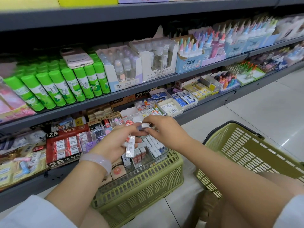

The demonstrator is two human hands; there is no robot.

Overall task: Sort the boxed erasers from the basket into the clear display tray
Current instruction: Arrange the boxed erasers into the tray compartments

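Obs.: left hand [115,143] holds a small stack of boxed erasers [130,146], fingers curled round the white-and-red cartons; right hand [162,130] pinches a single small box [145,125] between thumb and fingertips, just above the clear display tray [162,153]. So both grips are clamped on stock, neither slack. The tray sits on the rim of the green basket [139,183], already part filled: white boxes in neat rows on the right side, red-and-white ones upright toward the near left. A second basket [246,155] stands on the floor to the right. Handling judgement: cartons look light, stiff-sided, glossy, likely shrink-wrapped, so probably slippery when stacked; thin card would dent under a hard squeeze. Best taken across the two long narrow faces, thumb opposite fingers, one box at a time for placing. The stack in the left hand looks loosely fanned and could shed a box if tilted. Tray walls appear thin and rigid; its perch on the basket may shift if pressed.
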